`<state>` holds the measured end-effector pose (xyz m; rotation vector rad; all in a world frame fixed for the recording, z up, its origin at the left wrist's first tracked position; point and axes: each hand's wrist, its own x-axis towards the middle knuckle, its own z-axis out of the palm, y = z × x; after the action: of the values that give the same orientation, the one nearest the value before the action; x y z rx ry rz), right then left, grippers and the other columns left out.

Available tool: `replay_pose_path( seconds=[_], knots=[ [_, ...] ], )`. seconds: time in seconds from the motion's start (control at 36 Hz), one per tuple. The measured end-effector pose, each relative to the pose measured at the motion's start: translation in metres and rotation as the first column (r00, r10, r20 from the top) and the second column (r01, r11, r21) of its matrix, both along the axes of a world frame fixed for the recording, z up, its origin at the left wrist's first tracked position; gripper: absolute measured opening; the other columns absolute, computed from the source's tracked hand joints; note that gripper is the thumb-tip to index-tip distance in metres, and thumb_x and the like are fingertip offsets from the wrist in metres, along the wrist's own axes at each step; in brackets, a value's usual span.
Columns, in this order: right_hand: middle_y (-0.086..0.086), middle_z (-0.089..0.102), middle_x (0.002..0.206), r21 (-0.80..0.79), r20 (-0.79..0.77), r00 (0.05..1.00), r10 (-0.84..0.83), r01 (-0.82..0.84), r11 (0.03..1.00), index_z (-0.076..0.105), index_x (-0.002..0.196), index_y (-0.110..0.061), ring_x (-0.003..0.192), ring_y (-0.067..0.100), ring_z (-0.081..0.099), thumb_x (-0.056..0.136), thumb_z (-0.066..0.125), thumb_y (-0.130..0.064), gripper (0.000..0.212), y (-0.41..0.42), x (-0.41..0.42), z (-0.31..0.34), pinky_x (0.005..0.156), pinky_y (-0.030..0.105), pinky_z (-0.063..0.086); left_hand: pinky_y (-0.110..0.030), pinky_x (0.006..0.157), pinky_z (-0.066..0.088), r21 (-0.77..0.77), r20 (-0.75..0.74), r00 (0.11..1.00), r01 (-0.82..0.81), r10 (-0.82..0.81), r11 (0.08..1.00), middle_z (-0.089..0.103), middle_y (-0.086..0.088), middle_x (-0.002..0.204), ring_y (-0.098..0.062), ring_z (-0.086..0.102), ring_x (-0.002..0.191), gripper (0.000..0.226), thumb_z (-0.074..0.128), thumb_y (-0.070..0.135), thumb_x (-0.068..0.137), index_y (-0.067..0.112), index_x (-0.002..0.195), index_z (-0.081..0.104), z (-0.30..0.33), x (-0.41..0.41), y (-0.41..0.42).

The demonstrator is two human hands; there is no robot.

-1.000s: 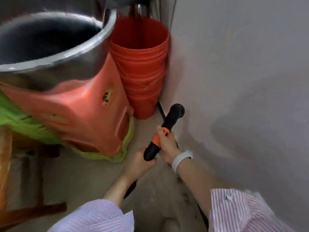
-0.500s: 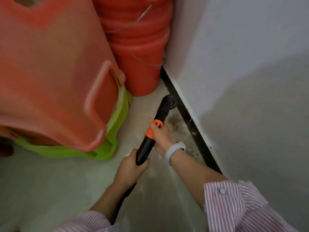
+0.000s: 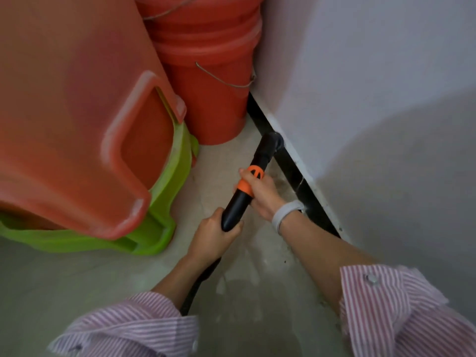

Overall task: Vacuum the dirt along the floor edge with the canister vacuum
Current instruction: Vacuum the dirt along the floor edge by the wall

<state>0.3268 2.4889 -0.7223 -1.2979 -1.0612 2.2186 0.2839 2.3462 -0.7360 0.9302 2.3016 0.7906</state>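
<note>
My black vacuum nozzle tube now has its tip against the black skirting strip, nearer than before. My left hand and right hand both grip it. Stacked orange plastic buckets and stacked orange and green stools crowd the corner.

The stacked stools fill the left, standing on the floor. Just behind and right of them sit the nested buckets, close against the wall on the right. The skirting strip runs along the wall's foot. The vacuum tube lies between stools and wall, its far end at the strip, the left hand nearer than the right hand.
</note>
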Motion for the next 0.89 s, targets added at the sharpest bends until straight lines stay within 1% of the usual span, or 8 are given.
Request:
replay_pose_path(
  seconds=[0.08,0.17,0.31,0.39,0.61,0.72,0.83,0.89],
  knots=[
    [0.011,0.058,0.086,0.102,0.152,0.986,0.065,-0.081,0.991,0.052,0.106,-0.005,0.077,0.024,0.063,0.088,0.066,-0.025,0.030,-0.017,0.004,-0.027,0.085,0.044,0.056,-0.026,0.050,0.031,-0.050,0.007,1.000,0.020,-0.020,0.999,0.056,0.000,0.074,-0.019,0.054,0.064,0.032,0.065,0.042,0.085,0.016,0.097,0.052,-0.018,0.002,-0.022],
    [0.008,0.057,0.087,0.171,0.251,0.963,0.100,-0.145,0.975,0.053,0.115,-0.001,0.083,0.023,0.061,0.088,0.064,-0.034,0.044,-0.022,0.002,-0.041,0.086,0.042,0.053,-0.022,0.049,0.034,-0.076,0.032,0.999,0.037,-0.035,0.996,0.058,-0.002,0.079,-0.017,0.055,0.065,0.035,0.062,0.045,0.087,0.016,0.103,0.051,-0.031,0.003,-0.030],
    [0.010,0.058,0.098,0.167,0.300,0.945,0.131,-0.188,0.968,0.048,0.124,-0.001,0.094,0.028,0.062,0.089,0.061,-0.036,0.051,-0.012,-0.006,-0.046,0.091,0.045,0.052,-0.021,0.050,0.039,-0.068,0.061,0.998,0.037,-0.033,0.997,0.059,-0.001,0.077,-0.012,0.056,0.062,0.031,0.059,0.045,0.089,0.017,0.100,0.049,-0.040,0.000,-0.022],
    [0.013,0.059,0.109,0.142,0.316,0.935,0.158,-0.211,0.967,0.045,0.128,-0.004,0.100,0.029,0.061,0.090,0.060,-0.036,0.051,-0.002,-0.010,-0.049,0.093,0.047,0.051,-0.035,0.061,0.050,-0.073,0.084,0.996,0.036,-0.030,0.997,0.062,-0.005,0.078,-0.020,0.061,0.067,0.034,0.058,0.047,0.089,0.016,0.101,0.049,-0.045,-0.003,-0.010],
    [0.012,0.056,0.108,0.094,0.327,0.925,0.192,-0.233,0.968,0.046,0.127,-0.005,0.102,0.030,0.059,0.093,0.057,-0.031,0.045,0.016,-0.024,-0.063,0.093,0.045,0.051,-0.041,0.063,0.052,-0.066,0.136,0.990,-0.013,0.022,0.998,0.061,-0.004,0.075,-0.022,0.062,0.065,0.032,0.056,0.048,0.089,0.018,0.097,0.050,-0.058,-0.010,0.005],
    [0.011,0.053,0.105,0.090,0.327,0.930,0.169,-0.208,0.974,0.042,0.126,-0.004,0.097,0.028,0.057,0.094,0.056,-0.029,0.043,0.023,-0.028,-0.069,0.093,0.043,0.050,-0.036,0.059,0.051,-0.032,0.192,0.981,-0.021,0.027,0.999,0.061,-0.005,0.074,-0.020,0.060,0.062,0.028,0.057,0.045,0.090,0.019,0.092,0.051,-0.059,-0.013,0.013],
    [0.010,0.055,0.104,0.102,0.328,0.937,0.118,-0.160,0.982,0.044,0.128,-0.002,0.095,0.027,0.057,0.093,0.059,-0.031,0.048,0.022,-0.030,-0.075,0.094,0.043,0.050,-0.019,0.048,0.045,0.003,0.251,0.968,-0.024,0.022,1.000,0.060,-0.002,0.068,-0.012,0.056,0.052,0.022,0.058,0.040,0.091,0.020,0.087,0.051,-0.062,-0.016,0.015],
    [0.009,0.054,0.103,0.092,0.309,0.946,0.099,-0.134,0.987,0.044,0.125,-0.003,0.095,0.026,0.057,0.092,0.059,-0.030,0.045,0.021,-0.030,-0.076,0.093,0.042,0.050,-0.022,0.051,0.046,0.010,0.274,0.962,-0.017,0.014,1.000,0.060,-0.002,0.068,-0.012,0.056,0.053,0.021,0.058,0.040,0.091,0.020,0.086,0.052,-0.063,-0.017,0.016]
  ],
)
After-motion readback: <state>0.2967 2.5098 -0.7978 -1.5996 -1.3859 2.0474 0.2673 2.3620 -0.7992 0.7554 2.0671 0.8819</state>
